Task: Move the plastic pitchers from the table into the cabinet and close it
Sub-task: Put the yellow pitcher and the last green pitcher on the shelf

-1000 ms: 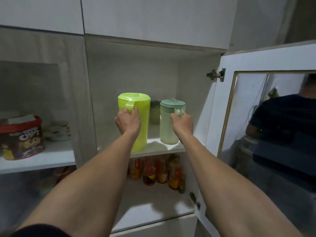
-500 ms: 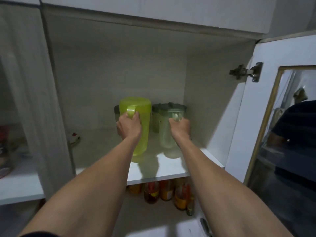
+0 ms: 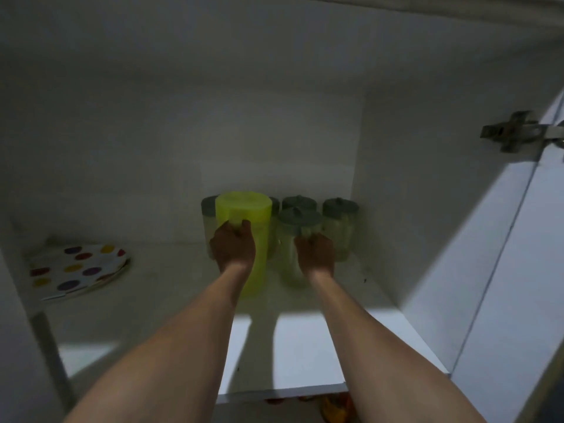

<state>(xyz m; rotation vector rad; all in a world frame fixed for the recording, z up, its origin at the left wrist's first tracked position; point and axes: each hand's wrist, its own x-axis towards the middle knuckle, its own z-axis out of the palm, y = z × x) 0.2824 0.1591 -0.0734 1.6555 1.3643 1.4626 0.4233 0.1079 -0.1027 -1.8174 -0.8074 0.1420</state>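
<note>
Lime pitcher (image 3: 248, 239): bright yellow-green plastic, upright on the cabinet shelf (image 3: 308, 355), well back from the front edge; its handle faces me and sits inside my left fist.
Left hand (image 3: 233, 250): clenched around that handle, knuckles toward me, fingers (image 3: 241, 225) curled over the top of the handle, just below the pitcher's lid.
Pale pitcher (image 3: 291, 254): translucent greenish body with a grey-green lid, upright just beside the lime one, on its right; its handle is wrapped in my right fist.
Right hand (image 3: 316, 254): closed on the pale pitcher's handle, low against the body, under the lid's edge.
Behind my grips: three more grey-lidded containers (image 3: 340, 230) stand close at the back wall, and one more peeks out left of the lime pitcher; whether they touch mine I cannot tell.
Dotted plates (image 3: 77, 270): a small stack at the shelf's left end, well apart from both pitchers.
Cabinet door (image 3: 503, 270): swung open on the right, hinge (image 3: 515, 132) showing.
</note>
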